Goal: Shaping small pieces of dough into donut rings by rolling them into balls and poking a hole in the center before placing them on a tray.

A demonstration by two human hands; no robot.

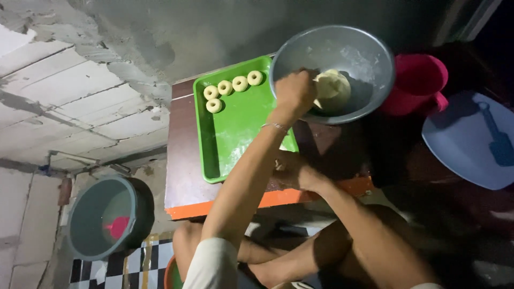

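The left hand (pixel 294 91) reaches over the rim of one grey metal bowl (pixel 369 53), fingers curled onto the pale dough lump (pixel 333 88) lying inside; how firmly it grips cannot be told. The right hand (pixel 292 170) rests on the table (pixel 184 176) nearer the body, largely covered by the left forearm, so its opening and contents cannot be made out.

Directly beside the left hand, on its outer side, lies one green tray (pixel 235 126), dusted with flour. It carries five dough rings (pixel 232 85): four in a row along the far edge and one just below the row's end. The bowl's rim overlaps the tray's corner.

Beyond the bowl stands one pink plastic jug (pixel 417 83), touching the bowl's side. Farther off lies one blue lid (pixel 471 142) with a blue spatula (pixel 495 136) on it, cut off by the frame edge. On the floor, well apart from both hands, stands one grey bucket (pixel 110 217) holding a pink object too dim to identify.
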